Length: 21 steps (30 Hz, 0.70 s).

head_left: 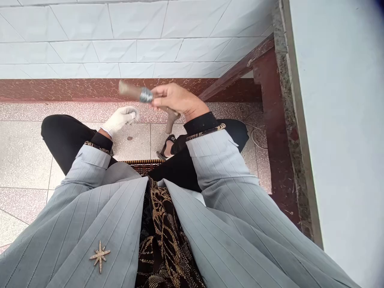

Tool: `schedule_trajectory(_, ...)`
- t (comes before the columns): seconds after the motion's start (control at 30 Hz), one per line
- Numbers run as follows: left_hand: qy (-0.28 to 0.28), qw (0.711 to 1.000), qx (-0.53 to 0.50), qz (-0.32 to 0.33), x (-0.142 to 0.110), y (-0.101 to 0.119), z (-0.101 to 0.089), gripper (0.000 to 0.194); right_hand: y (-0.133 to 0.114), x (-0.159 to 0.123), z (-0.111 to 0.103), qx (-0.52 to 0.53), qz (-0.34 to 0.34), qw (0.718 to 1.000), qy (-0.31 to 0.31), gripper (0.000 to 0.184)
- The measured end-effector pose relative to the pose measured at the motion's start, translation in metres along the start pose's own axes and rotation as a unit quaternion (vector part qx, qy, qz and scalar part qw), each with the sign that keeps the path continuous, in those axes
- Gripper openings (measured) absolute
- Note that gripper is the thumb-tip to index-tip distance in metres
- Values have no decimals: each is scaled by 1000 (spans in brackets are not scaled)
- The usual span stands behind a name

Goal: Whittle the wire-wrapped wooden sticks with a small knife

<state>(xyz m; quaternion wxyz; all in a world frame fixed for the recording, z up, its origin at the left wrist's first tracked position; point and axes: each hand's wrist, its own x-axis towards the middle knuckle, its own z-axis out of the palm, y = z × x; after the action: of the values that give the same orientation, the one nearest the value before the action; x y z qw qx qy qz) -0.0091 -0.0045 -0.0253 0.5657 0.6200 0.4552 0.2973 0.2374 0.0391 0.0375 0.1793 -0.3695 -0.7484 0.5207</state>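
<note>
**"What's at eleven o'clock?"**

"The left hand (120, 120), in a white knit glove, fingers curled above the black trousers (60, 130). I can't tell whether it holds anything."

**"And twelve?"**

"A woven basket rim (144, 166), a sandal (166, 148) past it, and higher up a blurred mallet-like wooden tool (132, 91) with a metal band."

**"One o'clock?"**

"The bare right hand (177, 99), closed around that tool, held up in the air. Toward two, a reddish wooden rail (237, 70) slants away."

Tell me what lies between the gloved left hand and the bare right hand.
In the head view, a tool's metal-banded end from the bare right hand, over speckled floor tile.
</note>
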Motion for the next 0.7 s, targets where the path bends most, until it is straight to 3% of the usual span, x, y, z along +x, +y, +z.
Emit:
schedule_trajectory(0.07, -32, 999, -15, 1, 0, -1, 1, 13, 8, 5, -2, 20, 13, 995, 95, 33)
schedule_trajectory(0.17, -70, 997, -16, -16, -2, 4, 3, 13, 23, 16, -1, -23, 58, 985, 158, 35)
schedule_trajectory(0.3, -106, 994, -6, -13, -8, 15, 5, 14, 33, 23, 6, -212, 108, 957, 166, 33)
schedule_trajectory(0.37, -106, 994, 11, -5, -10, 18, 4, 14, 32, 23, 10, -300, 123, 939, 112, 28)
schedule_trajectory(0.43, -91, 995, 34, -1, -12, 18, 2, 13, 30, 22, 13, -349, 126, 929, 4, 21)
schedule_trajectory(0.57, -46, 997, 59, -3, -10, 15, -4, 9, 20, 15, 11, -272, 87, 920, -268, 15)
schedule_trajectory(0.63, -19, 999, 48, -7, -7, 13, -7, 7, 12, 8, 6, -191, 56, 930, -308, 19)
schedule_trajectory(0.7, 19, 999, 24, -10, -4, 11, -9, 8, 5, 0, 0, -114, 19, 966, -231, 24)
